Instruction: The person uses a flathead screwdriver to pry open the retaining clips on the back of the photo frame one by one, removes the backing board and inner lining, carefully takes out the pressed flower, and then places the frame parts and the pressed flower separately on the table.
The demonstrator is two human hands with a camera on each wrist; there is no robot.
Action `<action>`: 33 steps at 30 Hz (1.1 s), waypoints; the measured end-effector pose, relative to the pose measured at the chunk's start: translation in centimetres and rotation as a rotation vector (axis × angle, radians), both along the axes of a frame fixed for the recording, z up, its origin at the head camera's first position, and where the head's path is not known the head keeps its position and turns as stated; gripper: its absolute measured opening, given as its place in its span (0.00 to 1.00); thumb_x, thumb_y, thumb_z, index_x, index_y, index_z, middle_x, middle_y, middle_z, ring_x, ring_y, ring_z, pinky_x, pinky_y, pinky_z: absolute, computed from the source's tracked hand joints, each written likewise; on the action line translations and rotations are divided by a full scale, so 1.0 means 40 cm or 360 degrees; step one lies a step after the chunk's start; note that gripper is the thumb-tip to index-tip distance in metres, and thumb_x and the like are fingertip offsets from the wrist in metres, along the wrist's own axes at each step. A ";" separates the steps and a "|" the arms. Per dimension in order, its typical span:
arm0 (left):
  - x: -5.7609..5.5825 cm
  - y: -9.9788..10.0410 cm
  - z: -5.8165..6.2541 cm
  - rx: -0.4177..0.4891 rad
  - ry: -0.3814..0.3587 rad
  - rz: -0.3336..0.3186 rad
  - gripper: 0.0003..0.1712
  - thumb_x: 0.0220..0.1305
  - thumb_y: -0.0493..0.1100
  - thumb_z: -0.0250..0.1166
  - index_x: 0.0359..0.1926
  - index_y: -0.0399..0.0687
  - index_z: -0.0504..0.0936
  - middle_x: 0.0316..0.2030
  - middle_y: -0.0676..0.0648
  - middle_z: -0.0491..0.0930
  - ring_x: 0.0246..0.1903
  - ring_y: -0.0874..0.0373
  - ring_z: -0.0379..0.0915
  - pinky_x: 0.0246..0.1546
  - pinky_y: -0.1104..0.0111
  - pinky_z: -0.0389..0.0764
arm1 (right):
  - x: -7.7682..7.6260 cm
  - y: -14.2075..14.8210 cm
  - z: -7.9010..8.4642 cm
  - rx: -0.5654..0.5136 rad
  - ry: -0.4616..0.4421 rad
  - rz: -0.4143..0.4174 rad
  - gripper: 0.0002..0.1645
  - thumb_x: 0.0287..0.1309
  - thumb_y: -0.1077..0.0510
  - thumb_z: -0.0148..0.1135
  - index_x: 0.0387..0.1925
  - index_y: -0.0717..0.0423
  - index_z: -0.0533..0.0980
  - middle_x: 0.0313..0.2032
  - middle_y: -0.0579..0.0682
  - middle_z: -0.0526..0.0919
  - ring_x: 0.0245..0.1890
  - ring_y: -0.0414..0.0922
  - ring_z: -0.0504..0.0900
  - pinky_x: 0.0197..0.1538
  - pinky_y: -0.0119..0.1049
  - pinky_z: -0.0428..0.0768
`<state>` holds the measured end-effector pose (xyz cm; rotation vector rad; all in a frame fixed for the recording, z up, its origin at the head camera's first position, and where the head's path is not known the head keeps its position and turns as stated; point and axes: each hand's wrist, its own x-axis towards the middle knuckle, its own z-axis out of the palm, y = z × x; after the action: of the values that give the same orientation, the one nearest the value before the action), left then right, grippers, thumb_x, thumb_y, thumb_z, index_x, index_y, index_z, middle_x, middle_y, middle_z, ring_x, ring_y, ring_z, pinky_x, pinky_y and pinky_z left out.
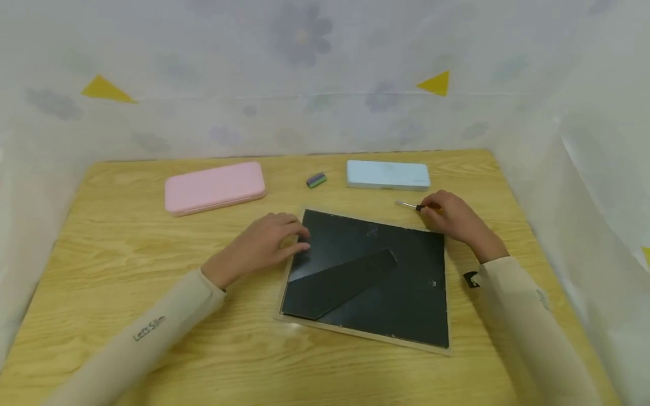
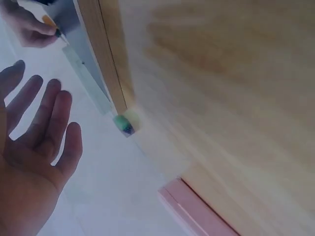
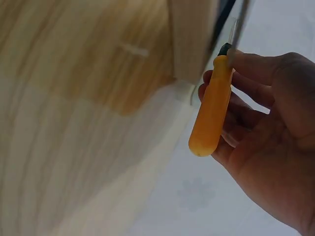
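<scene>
A picture frame lies face down on the wooden table, its black back and folded stand leg showing above a pale wooden edge. Beyond the frame's far right corner, my right hand pinches a screwdriver between thumb and fingers. Its handle is orange-yellow with a dark collar, and in the head view the metal shaft points left. My left hand hovers at the frame's left edge with fingers spread and relaxed. Nothing is in its palm in the left wrist view.
Along the back of the table are a pink case, a small green and purple piece and a light blue case. A pale flowered sheet with yellow triangles hangs behind the table.
</scene>
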<state>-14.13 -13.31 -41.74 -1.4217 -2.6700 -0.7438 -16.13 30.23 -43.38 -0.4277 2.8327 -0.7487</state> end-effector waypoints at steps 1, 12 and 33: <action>-0.021 0.010 -0.003 -0.0015 0.0000 0.0000 0.11 0.65 0.46 0.70 0.45 0.47 0.86 0.40 0.48 0.82 0.38 0.55 0.77 0.42 0.59 0.78 | -0.003 0.002 -0.007 -0.0014 -0.0006 -0.0015 0.17 0.73 0.59 0.55 0.52 0.70 0.77 0.49 0.66 0.77 0.49 0.62 0.77 0.52 0.59 0.75; -0.177 0.111 -0.009 -0.0273 -0.0157 0.0008 0.14 0.72 0.46 0.63 0.52 0.45 0.85 0.47 0.46 0.79 0.41 0.54 0.77 0.43 0.60 0.79 | -0.016 -0.020 -0.029 0.0012 0.0006 -0.0082 0.16 0.72 0.60 0.55 0.53 0.68 0.78 0.50 0.65 0.76 0.50 0.61 0.77 0.53 0.59 0.74; -0.229 0.114 -0.018 -0.0462 -0.0347 0.0014 0.13 0.73 0.45 0.61 0.52 0.47 0.85 0.44 0.47 0.80 0.39 0.56 0.76 0.44 0.60 0.79 | 0.155 -0.030 0.082 -0.0169 -0.0677 -0.0204 0.23 0.74 0.48 0.54 0.33 0.63 0.80 0.24 0.57 0.82 0.15 0.51 0.81 0.22 0.45 0.81</action>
<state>-23.27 -8.76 -42.46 -1.4613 -3.0550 -0.5564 -9.94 29.03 -40.10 -0.0848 2.4449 -0.8953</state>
